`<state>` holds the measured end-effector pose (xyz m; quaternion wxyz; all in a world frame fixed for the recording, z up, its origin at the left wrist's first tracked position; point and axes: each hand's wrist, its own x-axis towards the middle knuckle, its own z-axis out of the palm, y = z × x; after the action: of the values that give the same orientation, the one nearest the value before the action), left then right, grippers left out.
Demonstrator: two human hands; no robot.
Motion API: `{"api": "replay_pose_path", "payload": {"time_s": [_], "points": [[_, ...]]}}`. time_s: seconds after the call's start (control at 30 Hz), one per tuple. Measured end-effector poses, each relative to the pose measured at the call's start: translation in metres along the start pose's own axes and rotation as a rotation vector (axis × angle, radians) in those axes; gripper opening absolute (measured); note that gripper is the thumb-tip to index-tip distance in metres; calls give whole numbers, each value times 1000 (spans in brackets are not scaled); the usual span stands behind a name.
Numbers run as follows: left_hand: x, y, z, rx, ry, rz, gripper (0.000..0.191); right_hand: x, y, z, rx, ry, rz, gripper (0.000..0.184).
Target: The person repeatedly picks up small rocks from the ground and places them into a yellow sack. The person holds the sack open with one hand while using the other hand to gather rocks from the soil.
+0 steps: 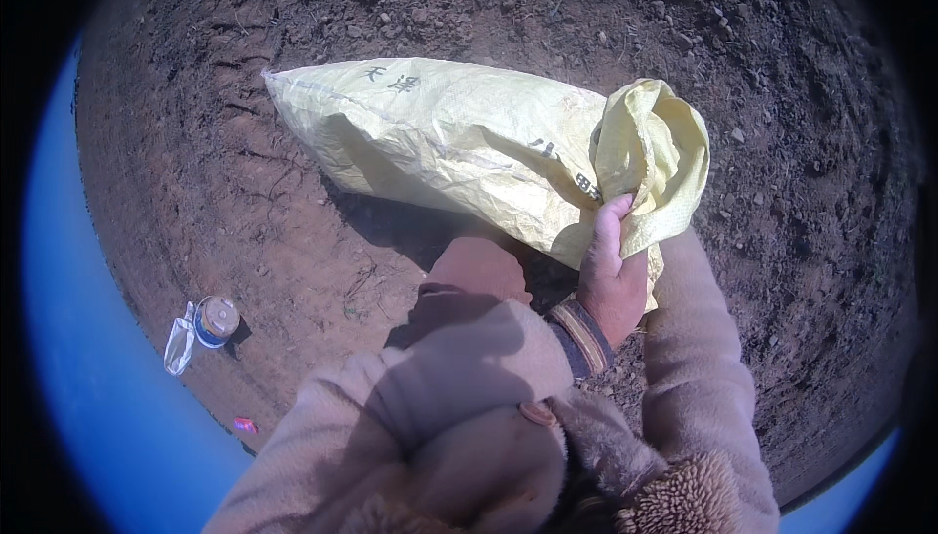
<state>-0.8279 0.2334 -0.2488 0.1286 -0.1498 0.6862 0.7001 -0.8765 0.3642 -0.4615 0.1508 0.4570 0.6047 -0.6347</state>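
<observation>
A pale yellow woven plastic sack (440,138) lies on the soil in front of me, bulging and bearing dark printed characters. Its closed end tapers to a corner at the left. At the right, the sack's mouth (681,160) is folded over in a loose, rounded roll. My left hand (614,285) grips the gathered material just below this roll, the thumb pressed on top. My right hand is out of view; its tan sleeve (692,314) runs up to the sack's mouth and disappears behind the fabric.
Rough brown soil (293,241) with small stones and dry stalks surrounds the sack. At the lower left stands a round container (218,316), with a white item (179,340) beside it. A small red packet (245,425) lies nearer to me. My knee (476,270) is close to the sack.
</observation>
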Motion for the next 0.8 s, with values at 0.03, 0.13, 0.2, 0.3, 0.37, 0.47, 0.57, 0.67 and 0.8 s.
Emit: {"api": "replay_pose_path", "payload": {"time_s": [0.03,0.13,0.2,0.3,0.37,0.47,0.57,0.67,0.8], "points": [[1,1,0,-16,-14,-72,34,-1,-1,-1,23,2,17,31],[1,3,-1,112,-61,-169,38,-8,5,-3,109,2,73,30],[1,3,-5,274,-89,-80,40,-12,12,-6,167,-1,115,30],[5,1,-4,368,-57,-65,35,-21,24,-14,275,1,175,30],[10,-1,-4,462,-77,-131,39,-39,27,-22,431,-20,249,30],[27,-10,-5,262,-50,-373,47,-95,14,-44,-130,46,125,29],[39,-24,-8,246,141,-434,40,-193,-17,-70,-394,159,102,27],[39,-35,-8,418,151,-325,36,-302,-54,-97,-859,-14,80,29],[46,-44,-7,439,212,-353,33,-377,-81,-117,-1097,-116,-157,33]]}}
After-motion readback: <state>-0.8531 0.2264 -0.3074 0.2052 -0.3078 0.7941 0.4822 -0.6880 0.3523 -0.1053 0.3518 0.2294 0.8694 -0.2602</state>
